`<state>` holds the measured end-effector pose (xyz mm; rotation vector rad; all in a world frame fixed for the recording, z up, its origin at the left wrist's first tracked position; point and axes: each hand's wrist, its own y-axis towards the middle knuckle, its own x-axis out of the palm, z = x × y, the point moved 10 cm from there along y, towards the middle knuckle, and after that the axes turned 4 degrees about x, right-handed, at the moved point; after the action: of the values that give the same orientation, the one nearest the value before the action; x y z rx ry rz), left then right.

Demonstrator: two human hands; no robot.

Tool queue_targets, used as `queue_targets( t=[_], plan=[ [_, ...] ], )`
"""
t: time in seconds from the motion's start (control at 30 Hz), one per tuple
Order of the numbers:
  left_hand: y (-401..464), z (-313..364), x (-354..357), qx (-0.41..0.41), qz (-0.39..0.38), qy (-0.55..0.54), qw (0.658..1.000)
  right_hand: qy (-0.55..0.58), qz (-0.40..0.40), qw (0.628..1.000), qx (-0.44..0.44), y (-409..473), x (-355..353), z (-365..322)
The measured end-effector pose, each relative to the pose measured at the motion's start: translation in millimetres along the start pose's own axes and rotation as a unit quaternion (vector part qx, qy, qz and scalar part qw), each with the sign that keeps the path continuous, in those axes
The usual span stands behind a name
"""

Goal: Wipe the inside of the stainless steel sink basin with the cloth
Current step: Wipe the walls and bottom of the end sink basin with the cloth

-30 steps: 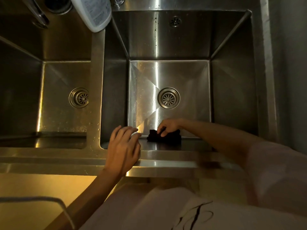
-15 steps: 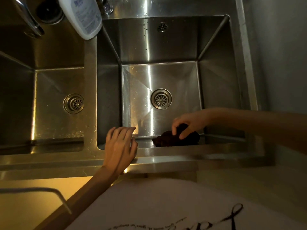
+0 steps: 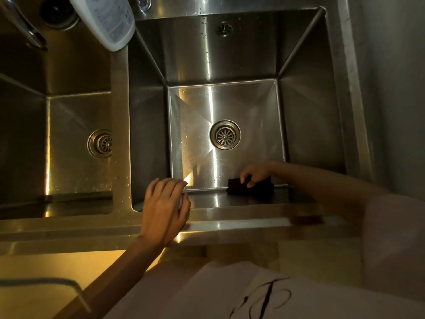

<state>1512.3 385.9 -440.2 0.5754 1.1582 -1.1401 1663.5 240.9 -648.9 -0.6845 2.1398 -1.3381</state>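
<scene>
The right stainless steel basin (image 3: 305, 125) lies below me, deep and square, with a round drain (image 3: 225, 134) in its floor. A dark cloth (image 3: 250, 188) sits bunched where the floor meets the near wall. My right hand (image 3: 256, 172) reaches down into the basin and grips the cloth with curled fingers. My left hand (image 3: 164, 207) rests with loosely spread fingers on the sink's front rim (image 3: 241, 223), near the basin's near left corner, holding nothing.
A second basin (image 3: 76, 125) with its own drain (image 3: 100, 143) lies to the left, past a narrow divider (image 3: 119, 125). A white bottle (image 3: 108, 19) stands at the divider's far end, with a tap (image 3: 23, 26) at far left. A wall (image 3: 395, 88) bounds the right.
My right hand has slid the cloth along the basin's near edge, first to the right, then a little back leftward. My left hand stays on the front rim.
</scene>
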Motion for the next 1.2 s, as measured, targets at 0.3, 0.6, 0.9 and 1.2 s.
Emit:
queue_targets(
  t=[0.3, 0.6, 0.9, 1.2],
  plan=[
    [-1, 2, 0, 0.004, -0.009, 0.003, 1.0, 0.091, -0.036, 0.994, -0.054, -112, -24, -22],
    [-1, 3, -2, -0.003, -0.006, 0.001, 1.0, 0.077, -0.044, 0.996, -0.027, -106, -21, -9],
    [1, 4, -1, 0.005, -0.008, -0.002, 1.0, -0.016, -0.046, 0.998, 0.05, -19, -3, 33],
    [0, 8, -4, 0.006, -0.01, 0.003, 1.0, 0.005, -0.06, 0.998, 0.012, -64, -13, 26]
  ],
)
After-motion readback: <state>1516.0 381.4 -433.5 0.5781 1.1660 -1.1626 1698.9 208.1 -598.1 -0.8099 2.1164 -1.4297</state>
